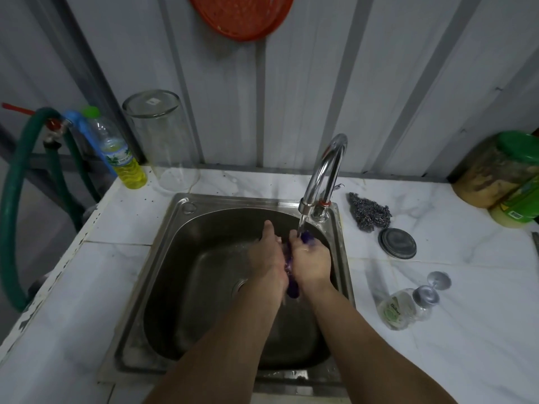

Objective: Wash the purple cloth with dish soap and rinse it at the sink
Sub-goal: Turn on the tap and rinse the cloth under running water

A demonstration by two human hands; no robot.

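Note:
Over the steel sink (172, 237), my left hand (267, 255) and my right hand (312, 262) press together around the wet purple cloth (292, 288). Bits of the cloth show between my palms, at my right fingertips and below my wrists. Water runs from the chrome tap (326, 167) onto the top of the cloth. A plastic bottle with yellow liquid and a green cap (122, 153) stands at the back left corner of the counter; whether it is the dish soap I cannot tell.
A tall upturned glass jar (163, 138) stands beside the bottle. Right of the sink lie a steel scourer (370, 211), a round metal lid (397, 244) and a small overturned bottle (405, 307). Green-lidded jars (504, 176) sit far right. A green hose (17, 176) loops at left.

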